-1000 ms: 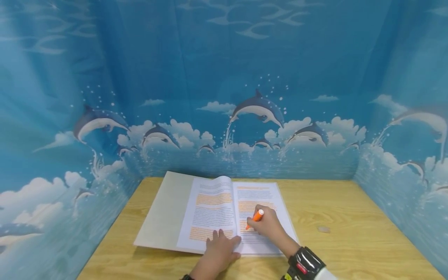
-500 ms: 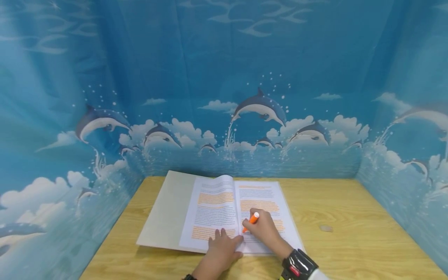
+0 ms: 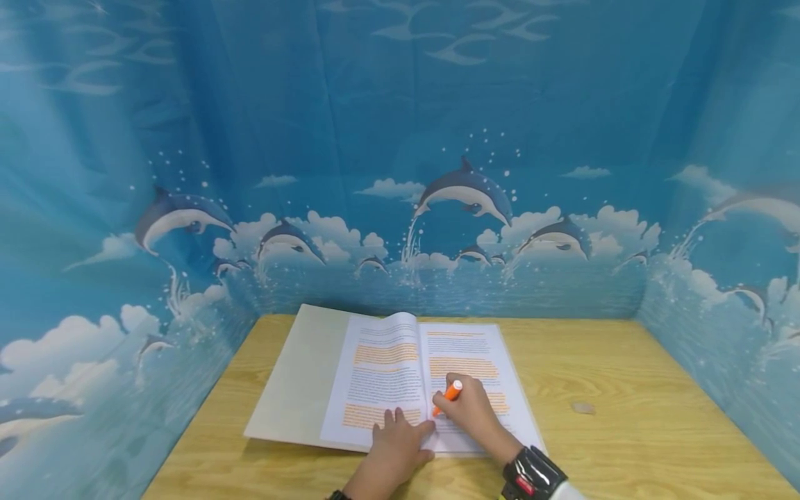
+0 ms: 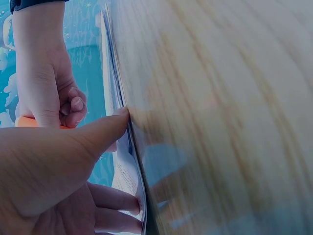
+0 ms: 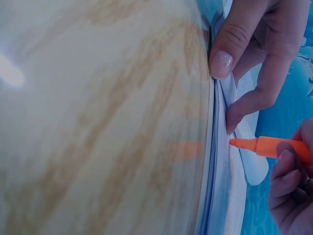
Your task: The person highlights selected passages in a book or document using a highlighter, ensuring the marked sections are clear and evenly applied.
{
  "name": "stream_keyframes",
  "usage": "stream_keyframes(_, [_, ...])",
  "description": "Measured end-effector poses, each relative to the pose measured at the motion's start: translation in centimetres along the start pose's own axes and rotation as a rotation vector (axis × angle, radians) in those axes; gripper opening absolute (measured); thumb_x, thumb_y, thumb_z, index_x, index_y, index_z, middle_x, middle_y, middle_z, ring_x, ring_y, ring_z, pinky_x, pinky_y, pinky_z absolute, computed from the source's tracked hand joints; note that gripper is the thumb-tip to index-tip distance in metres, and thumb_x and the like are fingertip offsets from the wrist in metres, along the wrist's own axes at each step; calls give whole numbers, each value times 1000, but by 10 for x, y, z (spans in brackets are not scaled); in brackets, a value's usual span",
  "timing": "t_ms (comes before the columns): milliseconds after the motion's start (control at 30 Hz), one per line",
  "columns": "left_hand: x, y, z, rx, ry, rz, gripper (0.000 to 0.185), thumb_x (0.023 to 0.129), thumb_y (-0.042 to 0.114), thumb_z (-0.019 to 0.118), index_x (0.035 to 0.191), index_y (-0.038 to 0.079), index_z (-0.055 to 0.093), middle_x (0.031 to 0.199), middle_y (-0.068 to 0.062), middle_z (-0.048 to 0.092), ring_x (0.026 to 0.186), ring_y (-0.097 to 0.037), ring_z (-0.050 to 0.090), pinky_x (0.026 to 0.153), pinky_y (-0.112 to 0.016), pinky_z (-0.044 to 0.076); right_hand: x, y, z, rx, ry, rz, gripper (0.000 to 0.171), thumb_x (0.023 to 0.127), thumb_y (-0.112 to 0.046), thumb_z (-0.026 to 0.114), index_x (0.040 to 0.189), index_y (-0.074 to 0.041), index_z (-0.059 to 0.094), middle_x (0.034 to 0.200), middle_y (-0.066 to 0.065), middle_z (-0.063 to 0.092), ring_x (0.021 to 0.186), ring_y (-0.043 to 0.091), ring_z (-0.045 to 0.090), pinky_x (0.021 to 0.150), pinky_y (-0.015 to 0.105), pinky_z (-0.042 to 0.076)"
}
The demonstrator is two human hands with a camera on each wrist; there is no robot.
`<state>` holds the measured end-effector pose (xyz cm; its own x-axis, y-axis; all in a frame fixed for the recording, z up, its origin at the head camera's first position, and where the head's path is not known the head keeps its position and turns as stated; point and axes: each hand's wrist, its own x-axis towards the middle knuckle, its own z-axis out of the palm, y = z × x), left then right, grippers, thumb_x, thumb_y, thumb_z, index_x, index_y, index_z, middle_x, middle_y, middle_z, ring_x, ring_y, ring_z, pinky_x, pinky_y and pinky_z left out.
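Note:
An open book [image 3: 369, 385] lies on the wooden table, its printed pages streaked with orange highlighting. My right hand [image 3: 470, 410] pinches an orange highlighter [image 3: 451, 396] with a white end, its tip down near the inner margin of the right page. In the right wrist view the tip of the highlighter [image 5: 274, 147] meets the page. My left hand [image 3: 396, 448] rests with spread fingers on the lower middle of the book, beside the fold. The left wrist view shows the thumb of my left hand [image 4: 63, 166] at the book's edge.
A pale cover flap [image 3: 300, 389] extends at the left of the pages. On the wooden table [image 3: 625, 361], right of the book, lies a small pale flat piece [image 3: 584, 407]. A blue dolphin-print curtain [image 3: 350, 173] surrounds the table at the back and sides.
From one second to half a second ago, my right hand moved the highlighter left and slightly down to the inner margin, and more orange appeared on the right page. Since then, almost nothing has moved.

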<state>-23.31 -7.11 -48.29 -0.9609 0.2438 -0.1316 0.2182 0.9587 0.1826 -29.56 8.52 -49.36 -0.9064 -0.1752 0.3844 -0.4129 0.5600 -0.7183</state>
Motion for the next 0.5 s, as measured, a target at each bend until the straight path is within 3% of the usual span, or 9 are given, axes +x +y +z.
stream_keyframes(500, [-2, 0, -2, -15, 2, 7, 50, 88, 45, 74, 133, 28, 63, 135, -34, 56, 130, -54, 49, 99, -69, 45, -4, 1, 1, 31, 27, 37, 37, 68, 4, 70, 55, -13, 40, 48, -13, 38, 45, -1, 36, 43, 15, 26])
